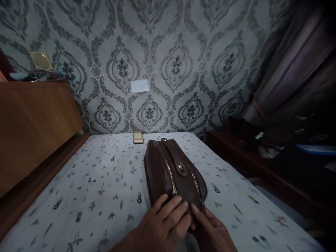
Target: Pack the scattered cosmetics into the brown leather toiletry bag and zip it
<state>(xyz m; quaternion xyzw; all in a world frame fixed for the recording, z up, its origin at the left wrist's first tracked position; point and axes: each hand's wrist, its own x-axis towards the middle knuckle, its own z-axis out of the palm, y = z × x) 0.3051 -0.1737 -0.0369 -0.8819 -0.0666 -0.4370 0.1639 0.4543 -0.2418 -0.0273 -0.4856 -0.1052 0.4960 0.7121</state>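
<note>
A dark brown leather bag [174, 171] lies on the bed, with two gold-toothed zippers running along its top and a buckle strap between them. Both zippers look closed. At the bag's near end, my left hand [168, 220] rests with its fingers bent over the leather, close to a gold zipper pull [174, 190]. My right hand [211, 225] grips the near right corner, thumb on top beside the end of the second zipper, the other fingers partly hidden at the side.
The bed [105, 196] has a white printed sheet. A small phone-like object [138, 137] lies near the wall. A wooden cabinet [36, 122] stands at left; a dark red ledge [231, 147] with clutter and a tied curtain [286, 70] are at right.
</note>
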